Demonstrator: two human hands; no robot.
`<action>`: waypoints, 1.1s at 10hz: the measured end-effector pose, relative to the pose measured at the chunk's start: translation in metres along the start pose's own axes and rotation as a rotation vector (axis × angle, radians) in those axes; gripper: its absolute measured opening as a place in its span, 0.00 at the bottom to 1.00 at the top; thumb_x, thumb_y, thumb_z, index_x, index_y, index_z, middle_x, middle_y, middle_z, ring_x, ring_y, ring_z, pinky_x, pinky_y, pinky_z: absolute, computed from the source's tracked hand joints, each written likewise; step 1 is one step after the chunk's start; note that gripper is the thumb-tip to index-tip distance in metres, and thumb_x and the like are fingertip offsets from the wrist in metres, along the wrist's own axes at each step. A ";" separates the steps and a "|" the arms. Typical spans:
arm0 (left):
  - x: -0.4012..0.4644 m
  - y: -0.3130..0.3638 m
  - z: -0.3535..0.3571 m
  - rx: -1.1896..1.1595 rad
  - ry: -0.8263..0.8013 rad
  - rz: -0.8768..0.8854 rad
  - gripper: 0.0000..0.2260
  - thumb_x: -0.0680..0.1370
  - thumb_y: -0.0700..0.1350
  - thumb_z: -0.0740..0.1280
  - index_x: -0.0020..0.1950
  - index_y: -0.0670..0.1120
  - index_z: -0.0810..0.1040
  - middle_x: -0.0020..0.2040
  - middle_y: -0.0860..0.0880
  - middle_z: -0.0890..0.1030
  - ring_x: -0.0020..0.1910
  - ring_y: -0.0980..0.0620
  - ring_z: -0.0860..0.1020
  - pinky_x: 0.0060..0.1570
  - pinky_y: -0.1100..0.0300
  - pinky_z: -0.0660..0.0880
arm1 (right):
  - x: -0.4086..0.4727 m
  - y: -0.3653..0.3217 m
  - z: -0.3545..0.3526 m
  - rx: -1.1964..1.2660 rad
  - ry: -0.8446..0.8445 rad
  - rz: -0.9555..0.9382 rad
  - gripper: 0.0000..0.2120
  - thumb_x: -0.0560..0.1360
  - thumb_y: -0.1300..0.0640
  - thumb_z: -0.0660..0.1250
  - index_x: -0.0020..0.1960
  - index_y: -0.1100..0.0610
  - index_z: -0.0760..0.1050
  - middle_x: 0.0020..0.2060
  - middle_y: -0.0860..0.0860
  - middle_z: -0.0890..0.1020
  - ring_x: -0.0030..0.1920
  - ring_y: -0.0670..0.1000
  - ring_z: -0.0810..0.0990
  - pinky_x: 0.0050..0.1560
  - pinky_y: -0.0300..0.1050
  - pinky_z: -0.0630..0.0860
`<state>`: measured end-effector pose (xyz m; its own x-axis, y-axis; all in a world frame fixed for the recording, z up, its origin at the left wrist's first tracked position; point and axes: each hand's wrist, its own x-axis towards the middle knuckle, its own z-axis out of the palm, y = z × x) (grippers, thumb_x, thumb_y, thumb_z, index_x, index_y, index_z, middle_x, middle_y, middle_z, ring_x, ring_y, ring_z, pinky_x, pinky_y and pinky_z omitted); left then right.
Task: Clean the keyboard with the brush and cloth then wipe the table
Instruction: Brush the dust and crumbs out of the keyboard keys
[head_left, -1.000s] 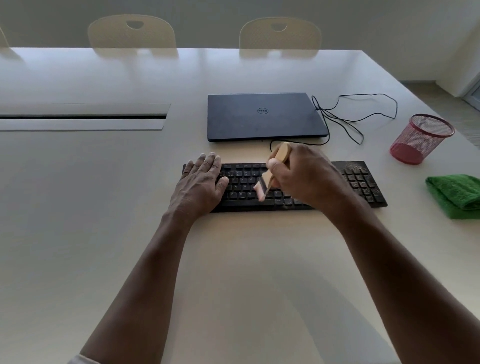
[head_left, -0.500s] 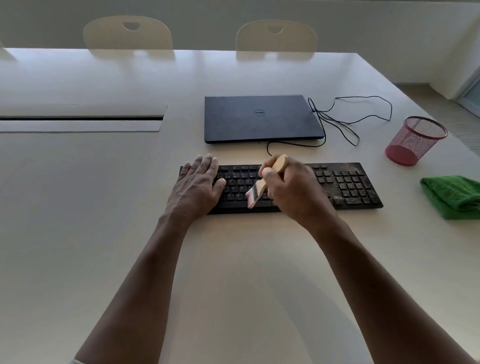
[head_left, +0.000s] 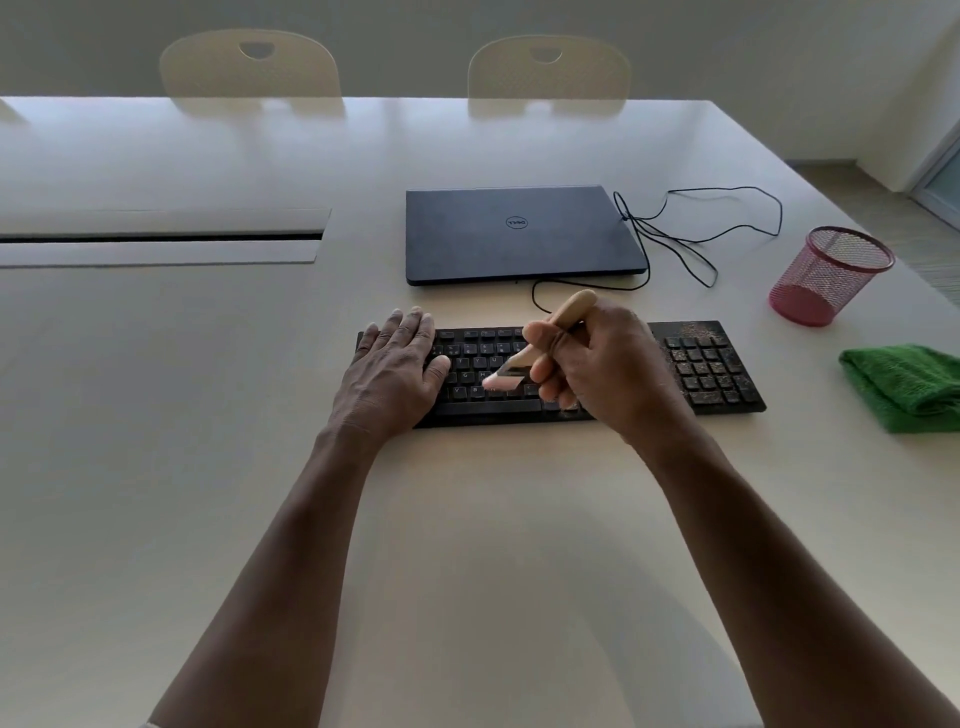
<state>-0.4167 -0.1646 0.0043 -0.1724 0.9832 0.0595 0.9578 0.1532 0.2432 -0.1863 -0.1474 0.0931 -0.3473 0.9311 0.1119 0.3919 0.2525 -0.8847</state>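
Head view: my right hand (head_left: 602, 364) curls round the light wooden brush (head_left: 540, 345) mid-handle, soft bristles yielding on the keyboard (head_left: 711, 364), while my flat, open-fingered left hand (head_left: 395, 364) steadies it.

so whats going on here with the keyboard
A person is brushing dust off a black keyboard. The right hand grips a wooden-handled brush, bristles on the middle keys, while the left hand rests flat on the keyboard's left end. Grit still covers the number pad. The green cloth lies unused on the table to the right.
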 end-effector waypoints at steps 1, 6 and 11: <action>0.000 0.000 0.000 0.001 0.001 0.002 0.28 0.85 0.56 0.51 0.83 0.47 0.50 0.83 0.50 0.49 0.81 0.53 0.44 0.79 0.54 0.40 | 0.005 0.002 0.004 -0.006 0.091 0.000 0.10 0.79 0.52 0.71 0.44 0.56 0.76 0.29 0.52 0.83 0.25 0.47 0.80 0.27 0.39 0.76; 0.000 -0.001 0.001 -0.001 0.003 0.001 0.28 0.85 0.57 0.51 0.83 0.48 0.50 0.83 0.50 0.49 0.81 0.53 0.44 0.79 0.54 0.40 | 0.019 -0.009 -0.003 -0.427 -0.004 -0.058 0.09 0.80 0.50 0.70 0.47 0.51 0.71 0.36 0.43 0.75 0.30 0.35 0.78 0.25 0.25 0.65; 0.001 0.000 0.001 -0.003 -0.005 -0.001 0.28 0.85 0.57 0.51 0.83 0.48 0.50 0.83 0.50 0.49 0.81 0.53 0.44 0.79 0.55 0.39 | 0.019 -0.003 0.016 -0.479 0.108 -0.135 0.11 0.80 0.46 0.69 0.46 0.51 0.71 0.33 0.43 0.74 0.32 0.40 0.73 0.29 0.28 0.63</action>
<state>-0.4171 -0.1633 0.0034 -0.1725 0.9835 0.0541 0.9569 0.1543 0.2458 -0.2070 -0.1348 0.0904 -0.3418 0.8973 0.2792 0.7048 0.4413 -0.5555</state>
